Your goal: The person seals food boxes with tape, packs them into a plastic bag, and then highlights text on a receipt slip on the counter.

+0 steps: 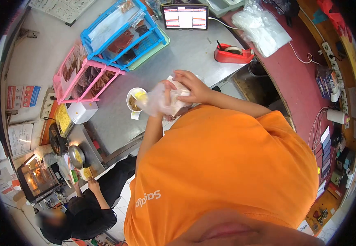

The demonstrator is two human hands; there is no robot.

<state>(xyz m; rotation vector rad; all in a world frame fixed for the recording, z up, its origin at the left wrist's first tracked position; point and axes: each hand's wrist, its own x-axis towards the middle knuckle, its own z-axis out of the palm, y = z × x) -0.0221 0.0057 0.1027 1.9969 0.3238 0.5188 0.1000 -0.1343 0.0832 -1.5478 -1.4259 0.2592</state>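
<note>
My left hand [167, 95] is closed, largely covered by a translucent plastic bag [155, 99]. Some of its fingers lie against a whitish paper-like packet [181, 96]. From the other side my right hand [193, 87] curls its fingers and thumb around that packet; its contents are hidden. Just left of the plastic stands a white paper bowl [129, 98] holding yellow and brown food, with the plastic overlapping its right side.
Blue [122, 57] and pink [88, 78] baskets of packets stand on the steel counter [116, 127]. A lit tablet [185, 17], a red tape dispenser [233, 54] and plastic bags [264, 28] lie beyond. Another person [83, 213] works by a pan [76, 157] at the lower left.
</note>
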